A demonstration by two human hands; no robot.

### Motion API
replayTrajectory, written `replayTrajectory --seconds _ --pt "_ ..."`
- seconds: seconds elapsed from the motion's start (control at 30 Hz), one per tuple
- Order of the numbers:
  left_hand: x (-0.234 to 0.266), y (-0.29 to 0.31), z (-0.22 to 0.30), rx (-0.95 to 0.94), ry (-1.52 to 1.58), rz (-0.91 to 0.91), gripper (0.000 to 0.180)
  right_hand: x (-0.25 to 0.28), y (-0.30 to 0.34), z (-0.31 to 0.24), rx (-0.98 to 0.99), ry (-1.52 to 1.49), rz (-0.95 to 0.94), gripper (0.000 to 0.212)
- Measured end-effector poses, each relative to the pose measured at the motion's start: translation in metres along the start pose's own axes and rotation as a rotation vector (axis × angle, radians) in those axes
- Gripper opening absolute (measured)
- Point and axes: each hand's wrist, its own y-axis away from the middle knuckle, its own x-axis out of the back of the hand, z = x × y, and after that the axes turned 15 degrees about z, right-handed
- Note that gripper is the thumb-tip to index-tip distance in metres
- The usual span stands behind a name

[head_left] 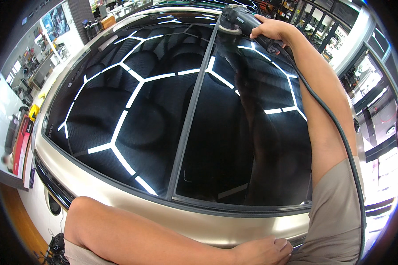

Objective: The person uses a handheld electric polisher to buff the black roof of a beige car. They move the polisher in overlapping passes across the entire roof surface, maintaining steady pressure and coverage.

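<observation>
At the far edge of the roof my right hand [272, 28] grips a black power polisher [242, 18]. Its round pad [229, 30] rests on the glossy black glass roof panel [216, 145], just right of the dark seam strip [191, 110]. A black cord [329, 112] runs from the tool back along my right arm, over the sleeve to the lower edge. Close to my body, my left hand [263, 252] is closed beside the champagne-coloured roof edge [199, 225]. Its curled fingers hide whatever may be inside them.
Hexagonal light strips reflect in the second glass panel [132, 101] on the left. A dark roof rail [53, 185] lines the car's left side. Beyond stand a red cabinet [22, 143], a yellow object [33, 112] and workbenches. Glass doors [376, 75] are on the right.
</observation>
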Motion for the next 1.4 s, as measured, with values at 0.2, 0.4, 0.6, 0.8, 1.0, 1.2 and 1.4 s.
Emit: replayTrajectory --seconds 0.2,0.4,0.6,0.8,1.0,1.2,1.4 --pt "0.001 0.001 0.001 0.002 -0.019 0.021 0.028 0.006 0.005 -0.002 -0.018 -0.035 -0.035 0.105" --pt "0.003 -0.001 0.000 -0.023 -0.012 0.010 0.029 0.006 -0.022 0.043 0.018 0.051 0.052 0.107" --pt "0.009 0.005 -0.003 -0.067 -0.042 0.055 0.035 0.020 0.011 0.019 -0.053 0.017 -0.060 0.110" --pt "0.014 -0.003 0.002 -0.116 -0.178 -0.065 0.041 0.028 0.011 0.030 -0.023 0.002 -0.075 0.107" --pt "0.017 -0.008 0.005 -0.166 -0.271 -0.183 0.042 0.015 -0.016 0.060 0.205 -0.002 0.004 0.089" --pt "-0.007 -0.021 0.003 -0.143 -0.274 -0.319 0.040 0.034 0.008 0.091 -0.013 0.010 -0.065 0.108" --pt "-0.021 -0.044 0.010 -0.097 -0.280 -0.406 0.045 0.060 0.028 0.145 -0.034 0.031 -0.076 0.109"
